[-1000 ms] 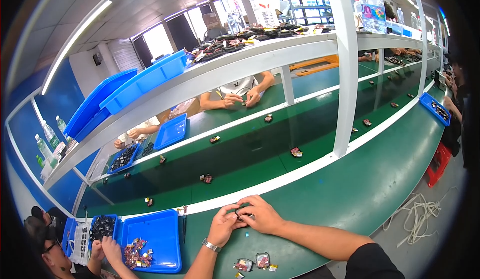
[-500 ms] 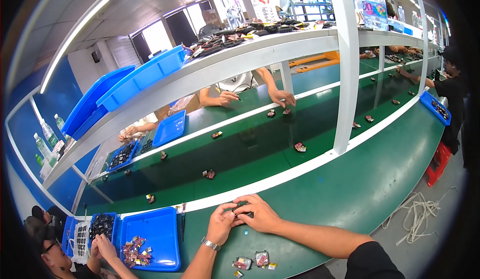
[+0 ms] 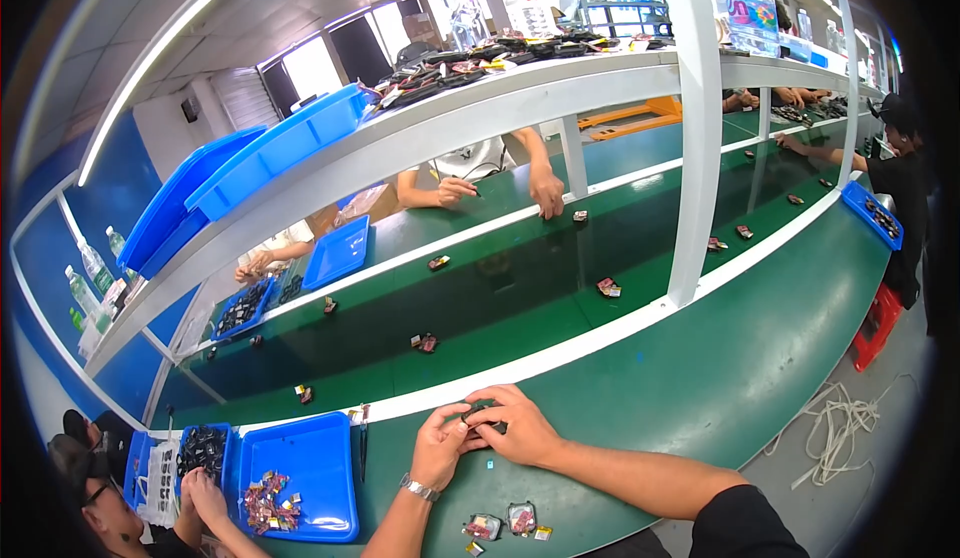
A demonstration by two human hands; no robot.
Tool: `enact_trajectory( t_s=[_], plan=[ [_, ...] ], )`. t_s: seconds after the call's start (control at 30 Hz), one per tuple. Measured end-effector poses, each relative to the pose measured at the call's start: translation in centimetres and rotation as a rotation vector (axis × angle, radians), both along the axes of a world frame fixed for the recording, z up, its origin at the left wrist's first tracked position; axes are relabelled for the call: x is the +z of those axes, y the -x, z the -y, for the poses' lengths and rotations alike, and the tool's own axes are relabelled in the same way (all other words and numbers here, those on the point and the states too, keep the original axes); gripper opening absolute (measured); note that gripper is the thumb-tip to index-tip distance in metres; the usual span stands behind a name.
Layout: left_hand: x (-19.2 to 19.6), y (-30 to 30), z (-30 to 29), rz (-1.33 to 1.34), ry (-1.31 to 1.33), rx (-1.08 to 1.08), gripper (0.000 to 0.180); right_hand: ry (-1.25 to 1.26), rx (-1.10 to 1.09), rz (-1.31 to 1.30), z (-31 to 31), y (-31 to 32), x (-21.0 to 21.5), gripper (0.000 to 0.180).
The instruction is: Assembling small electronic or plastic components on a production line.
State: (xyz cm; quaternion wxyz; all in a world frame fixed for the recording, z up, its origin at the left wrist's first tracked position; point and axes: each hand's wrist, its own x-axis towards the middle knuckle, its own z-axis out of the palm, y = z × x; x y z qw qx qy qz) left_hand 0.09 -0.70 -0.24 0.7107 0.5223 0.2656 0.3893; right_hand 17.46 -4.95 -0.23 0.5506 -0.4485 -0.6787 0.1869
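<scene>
My left hand (image 3: 440,446) and my right hand (image 3: 520,428) meet over the near green worktop (image 3: 620,403). Between their fingertips they hold a small dark part (image 3: 474,416), mostly covered by the fingers, so its kind cannot be made out. Below my hands lie two small electronic assemblies in clear-and-dark casings, a left one (image 3: 483,527) and a right one (image 3: 521,518). Beside them are two loose silver-and-yellow pieces, one (image 3: 543,533) to the right and one (image 3: 475,549) nearer me. A tiny light-blue piece (image 3: 490,465) rests just under my hands.
Left of me stands a blue tray (image 3: 342,478) with wired parts, and a co-worker's hands (image 3: 205,498) are beside it. Beyond a white rail (image 3: 560,356), a green conveyor (image 3: 500,308) carries scattered assemblies. Overhead, a shelf (image 3: 540,76) on a white post (image 3: 695,158) holds parts and bottles.
Assemblies on the conveyor have shifted slightly right. Across it, a co-worker's hand has come down onto the belt's far edge, over a small assembly. My hands keep nearly the same place and grip.
</scene>
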Motion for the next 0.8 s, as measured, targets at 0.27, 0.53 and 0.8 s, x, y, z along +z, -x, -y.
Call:
enact_trajectory(
  t_s=[0.27,0.53,0.8],
  plan=[
    [0.1,-0.2,0.2,-0.003,-0.033,0.047,0.030,-0.016,0.042,0.099,-0.2,-0.3,0.6,0.023],
    [0.5,-0.4,0.3,-0.046,0.015,0.066,0.028,-0.044,0.009,0.121,0.5,-0.5,1.6,0.016],
    [0.1,-0.1,0.0,-0.038,0.040,0.056,0.029,-0.185,-0.087,0.217,0.2,-0.2,1.6,0.014]
  ],
)
